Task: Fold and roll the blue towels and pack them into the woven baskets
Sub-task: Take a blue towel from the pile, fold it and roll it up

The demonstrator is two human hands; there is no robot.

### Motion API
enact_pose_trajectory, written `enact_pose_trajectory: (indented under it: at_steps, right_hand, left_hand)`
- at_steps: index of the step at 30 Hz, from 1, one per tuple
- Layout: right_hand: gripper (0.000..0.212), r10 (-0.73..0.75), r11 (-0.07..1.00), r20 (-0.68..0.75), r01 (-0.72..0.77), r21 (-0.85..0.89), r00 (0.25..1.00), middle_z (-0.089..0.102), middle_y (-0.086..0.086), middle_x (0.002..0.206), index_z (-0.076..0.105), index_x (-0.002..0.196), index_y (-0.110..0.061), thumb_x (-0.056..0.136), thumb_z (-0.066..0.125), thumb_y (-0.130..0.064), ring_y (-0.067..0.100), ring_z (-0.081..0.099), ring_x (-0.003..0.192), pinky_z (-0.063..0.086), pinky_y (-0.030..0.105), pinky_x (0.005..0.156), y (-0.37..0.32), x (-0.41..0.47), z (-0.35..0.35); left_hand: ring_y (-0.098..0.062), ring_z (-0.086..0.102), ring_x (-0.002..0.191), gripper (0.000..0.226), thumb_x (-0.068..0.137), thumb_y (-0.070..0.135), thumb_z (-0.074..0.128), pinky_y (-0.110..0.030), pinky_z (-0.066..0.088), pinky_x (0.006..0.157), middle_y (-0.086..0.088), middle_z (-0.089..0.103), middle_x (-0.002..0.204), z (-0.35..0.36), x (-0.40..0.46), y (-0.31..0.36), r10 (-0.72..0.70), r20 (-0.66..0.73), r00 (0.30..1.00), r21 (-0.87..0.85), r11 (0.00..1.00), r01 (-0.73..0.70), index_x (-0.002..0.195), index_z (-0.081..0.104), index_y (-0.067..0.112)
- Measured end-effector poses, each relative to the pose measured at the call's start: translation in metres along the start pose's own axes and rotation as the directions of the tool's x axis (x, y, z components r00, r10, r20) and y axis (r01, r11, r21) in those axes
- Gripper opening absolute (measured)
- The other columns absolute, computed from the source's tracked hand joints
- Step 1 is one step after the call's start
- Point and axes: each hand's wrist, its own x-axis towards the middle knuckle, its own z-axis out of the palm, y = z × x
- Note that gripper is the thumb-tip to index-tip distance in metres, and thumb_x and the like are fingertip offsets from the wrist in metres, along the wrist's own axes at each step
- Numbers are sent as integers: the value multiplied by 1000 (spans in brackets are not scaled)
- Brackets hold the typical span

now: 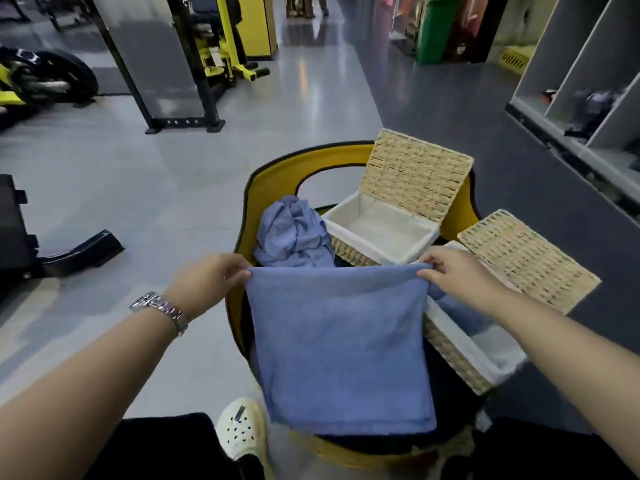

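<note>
Far basket (377,233): lid up — white liner bare.
Near basket (460,355): blue towel inside.
Hands: left hand (207,282), right hand (457,271) — pinching folded towel (343,348) corners.
Floor (138,188): grey gym.

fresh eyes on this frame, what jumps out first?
The blue towel, held up flat at centre frame, pinched at its top corners by the left hand and right hand. Behind it, a crumpled heap of blue towels lies on the yellow chair, beside an open woven basket with a white liner, lid up. A second open basket sits to the right, something blue inside.
</note>
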Motion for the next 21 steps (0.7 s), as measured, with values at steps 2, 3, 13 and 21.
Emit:
enact_pose_trajectory:
  at_steps: [2, 3, 13, 21]
  right_hand:
    - [6, -18, 996, -15, 17, -85, 1000, 64, 5, 76, 61, 83, -15, 88, 60, -14, 23, 58, 75, 47, 39, 67, 5, 26, 13]
    - [8, -27, 995, -18, 25, -98, 999, 61, 2, 73, 59, 82, -15, 89, 60, -13, 22, 55, 72, 43, 36, 63, 6, 36, 17]
    - [16, -272, 957, -13, 269, -110, 962, 66, 4, 84, 67, 82, -7, 79, 61, 8, 18, 57, 83, 44, 30, 73, 22, 0, 33]
    - [23, -359, 888, 157, 389, -247, 920, 63, -19, 81, 64, 74, -28, 65, 69, -8, 6, 54, 82, 46, 29, 73, 62, -71, 64]
  left_hand:
    - [-23, 63, 87, 9, 91, 28, 58, -37, 51, 78, 0, 70, 90, 13, 25, -10, -46, -3, 999, 11, 999, 46, 90, 67, 28]
    - [-25, 64, 88, 9, 91, 28, 59, -38, 51, 78, -1, 70, 91, 19, 34, -14, -56, -16, 998, 9, 998, 56, 92, 67, 26]
    - [-16, 59, 74, 8, 87, 23, 61, -35, 50, 67, 7, 64, 81, 47, -15, -31, 205, -87, 975, 70, 977, -199, 94, 66, 23]
    - [-10, 58, 74, 12, 86, 40, 48, -23, 44, 65, 19, 62, 84, 91, -83, -45, 412, 71, 909, 169, 893, -418, 87, 59, 34]
